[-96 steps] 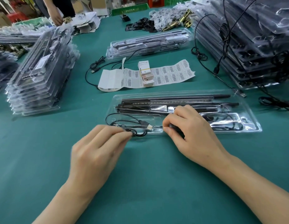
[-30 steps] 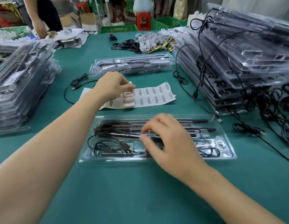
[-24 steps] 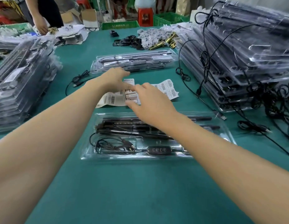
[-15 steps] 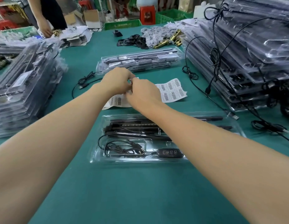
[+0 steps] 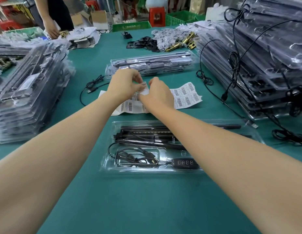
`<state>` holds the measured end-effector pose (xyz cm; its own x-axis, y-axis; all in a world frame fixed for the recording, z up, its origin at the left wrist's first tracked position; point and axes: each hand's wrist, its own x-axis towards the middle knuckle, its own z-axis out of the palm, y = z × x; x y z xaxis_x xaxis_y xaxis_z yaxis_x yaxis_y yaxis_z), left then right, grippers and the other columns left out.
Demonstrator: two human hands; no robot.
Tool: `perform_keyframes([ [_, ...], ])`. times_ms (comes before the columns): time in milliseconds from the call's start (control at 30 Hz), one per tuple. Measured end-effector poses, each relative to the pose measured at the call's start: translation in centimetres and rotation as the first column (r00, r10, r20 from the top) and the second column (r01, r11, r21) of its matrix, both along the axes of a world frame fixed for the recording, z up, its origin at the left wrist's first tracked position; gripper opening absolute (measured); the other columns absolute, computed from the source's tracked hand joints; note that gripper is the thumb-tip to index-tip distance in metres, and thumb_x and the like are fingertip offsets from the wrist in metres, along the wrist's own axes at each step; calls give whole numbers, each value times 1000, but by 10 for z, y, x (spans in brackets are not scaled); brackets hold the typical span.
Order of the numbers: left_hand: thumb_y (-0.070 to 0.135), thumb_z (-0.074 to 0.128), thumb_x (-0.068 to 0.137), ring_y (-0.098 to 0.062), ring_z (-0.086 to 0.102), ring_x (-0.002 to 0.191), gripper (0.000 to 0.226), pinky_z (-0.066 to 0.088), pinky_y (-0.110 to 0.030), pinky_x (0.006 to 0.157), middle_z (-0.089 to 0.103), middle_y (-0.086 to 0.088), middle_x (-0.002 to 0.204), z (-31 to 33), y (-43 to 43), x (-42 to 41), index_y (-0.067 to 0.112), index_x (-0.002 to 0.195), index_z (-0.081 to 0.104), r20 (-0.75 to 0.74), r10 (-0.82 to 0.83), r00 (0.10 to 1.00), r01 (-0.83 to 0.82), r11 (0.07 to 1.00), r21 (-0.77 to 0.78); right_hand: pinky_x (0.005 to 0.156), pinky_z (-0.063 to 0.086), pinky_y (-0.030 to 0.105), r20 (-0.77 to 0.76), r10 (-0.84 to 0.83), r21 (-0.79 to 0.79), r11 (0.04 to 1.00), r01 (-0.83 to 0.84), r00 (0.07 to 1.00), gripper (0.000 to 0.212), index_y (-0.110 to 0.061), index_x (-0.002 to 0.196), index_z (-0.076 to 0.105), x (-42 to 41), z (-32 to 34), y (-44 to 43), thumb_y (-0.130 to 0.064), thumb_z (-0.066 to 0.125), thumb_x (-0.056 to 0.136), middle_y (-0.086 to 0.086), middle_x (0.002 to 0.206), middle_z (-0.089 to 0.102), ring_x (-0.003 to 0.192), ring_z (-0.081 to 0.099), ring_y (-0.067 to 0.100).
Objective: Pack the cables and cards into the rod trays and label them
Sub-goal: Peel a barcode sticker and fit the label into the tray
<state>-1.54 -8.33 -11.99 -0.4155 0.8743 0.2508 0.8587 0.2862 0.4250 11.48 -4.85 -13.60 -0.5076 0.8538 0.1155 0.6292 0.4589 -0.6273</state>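
- Head view: both bare forearms reach forward over the clear plastic rod tray (image 5: 111, 168), with the wrists close together above the white sheet of barcode labels (image 5: 185, 96).
- The left hand (image 5: 125, 85) is knuckles up with curled fingers, and its thumb and forefinger pinch the top of a small white printed card (image 5: 144, 87) (one card or a thin bundle, I cannot tell).
- The right hand (image 5: 158, 94) faces it with bent fingers and pinches the same card's lower right edge, so the card is held just above the label sheet.
- The tray lies on the green table (image 5: 147, 208).
- Long black rods (image 5: 143, 132) fill its far channels.
- A coiled black cable (image 5: 135, 157) and a black button controller (image 5: 185, 162) sit in its near compartment.
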Motion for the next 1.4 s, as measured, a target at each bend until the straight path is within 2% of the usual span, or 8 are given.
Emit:
perform_keyframes([
  [167, 27, 75, 89, -16, 64, 83, 11, 53, -34, 75, 67, 7, 83, -2, 0, 0, 24, 88, 65, 9, 11, 1000, -11, 1000, -6, 77, 46, 39, 82, -65, 92, 994, 58, 994, 36, -19, 79, 43, -8, -7, 3, -44, 64, 94, 6, 103, 64, 99, 61, 30],
  [367, 22, 72, 91, -22, 68, 89, 14, 57, -43, 82, 71, 2, 91, -3, 2, -6, 23, 85, 60, 42, 106, 993, -107, 994, 19, 70, 37, 36, 119, -52, 126, 991, 37, 992, 49, -22, 66, 38, -5, -10, 9, -47, 73, 89, 1, 82, 55, 82, 54, 27],
  [633, 18, 71, 91, -27, 70, 91, 23, 58, -47, 86, 69, 0, 88, -2, 3, -8, 26, 76, 55, 207, 170, 964, -185, 981, 57, 74, 32, 37, 181, -44, 284, 959, -9, 982, 33, -23, 85, 52, -1, -15, 3, -52, 63, 95, -1, 84, 46, 87, 42, 21],
  [867, 19, 73, 92, -28, 70, 97, 8, 57, -45, 89, 74, -10, 98, 0, -5, -5, 13, 91, 67, 291, 120, 949, -145, 987, 66, 80, 44, 41, 113, -42, 162, 987, 23, 993, 47, -18, 75, 54, 6, -14, 5, -62, 58, 93, 1, 85, 57, 99, 56, 26],
  [1000, 16, 71, 93, -27, 72, 93, 10, 58, -39, 79, 74, -12, 99, 0, -10, -8, 17, 86, 63, 306, 125, 944, -149, 987, 56, 83, 50, 40, 50, 2, 138, 990, -9, 999, 41, -14, 107, 68, 12, -10, 7, -52, 66, 92, 3, 108, 68, 107, 60, 27],
  [1133, 15, 71, 94, -20, 69, 79, 5, 53, -25, 64, 74, -11, 99, -5, -14, -9, 13, 94, 66, 381, 121, 917, -159, 985, 71, 78, 53, 39, 73, 10, 104, 994, -17, 997, 34, -16, 101, 73, 22, -7, 11, -47, 72, 88, 1, 95, 73, 94, 65, 26],
  [1267, 17, 73, 93, -15, 65, 91, 18, 53, -27, 81, 71, -5, 106, -9, -16, -13, 15, 109, 66, 325, 60, 944, -85, 995, 62, 88, 51, 42, 155, 98, 134, 984, -119, 983, 48, -13, 123, 66, 30, -7, 13, -49, 69, 91, 1, 111, 71, 112, 58, 28],
  [1400, 29, 68, 97, -7, 55, 122, 38, 40, -23, 99, 60, 8, 136, -5, -22, -13, 26, 134, 63, 108, -230, 967, 233, 972, -18, 97, 47, 45, 193, 181, 160, 964, -213, 964, 59, -15, 142, 53, 42, -5, 16, -53, 58, 97, 8, 132, 61, 128, 49, 30],
])
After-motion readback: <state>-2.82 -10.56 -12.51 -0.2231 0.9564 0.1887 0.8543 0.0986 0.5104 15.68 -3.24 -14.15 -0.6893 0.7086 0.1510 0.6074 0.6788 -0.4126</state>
